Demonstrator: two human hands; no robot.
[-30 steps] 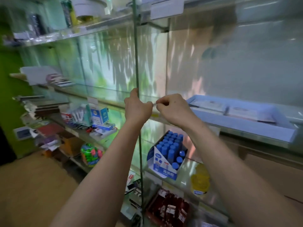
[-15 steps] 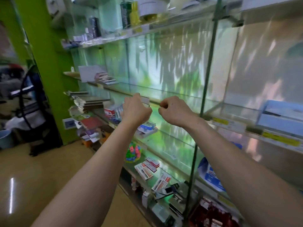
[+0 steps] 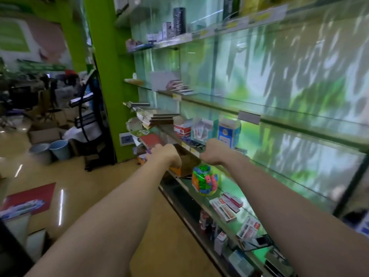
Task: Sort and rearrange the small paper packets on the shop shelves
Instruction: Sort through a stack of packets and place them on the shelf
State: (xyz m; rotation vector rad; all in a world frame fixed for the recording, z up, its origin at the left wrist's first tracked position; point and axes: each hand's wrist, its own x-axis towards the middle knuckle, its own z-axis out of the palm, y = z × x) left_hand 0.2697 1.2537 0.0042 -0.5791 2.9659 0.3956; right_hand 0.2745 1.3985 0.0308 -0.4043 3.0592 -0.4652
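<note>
Nearest me, at 5 o'clock, flat red-and-white paper packets (image 3: 225,206) lie on the lower glass shelf (image 3: 229,186), and the goods below them are a blur cut off by the frame edge. Past a jar of coloured pieces (image 3: 204,181), my left hand (image 3: 163,154) and right hand (image 3: 215,152) hover apart. Their backs face me and their fingers are hidden or smeared, so I cannot tell whether either holds anything. Beyond, at 12 o'clock, upright packets (image 3: 200,129) stand blurred beside a blue box (image 3: 228,132).

— Can any lettering be read on the blue box (image 3: 227,134) or the shelf labels (image 3: 203,34)?
— None; print is seen there and on the small packets (image 3: 225,206); all of it is blurred; nothing can be made out.
</note>
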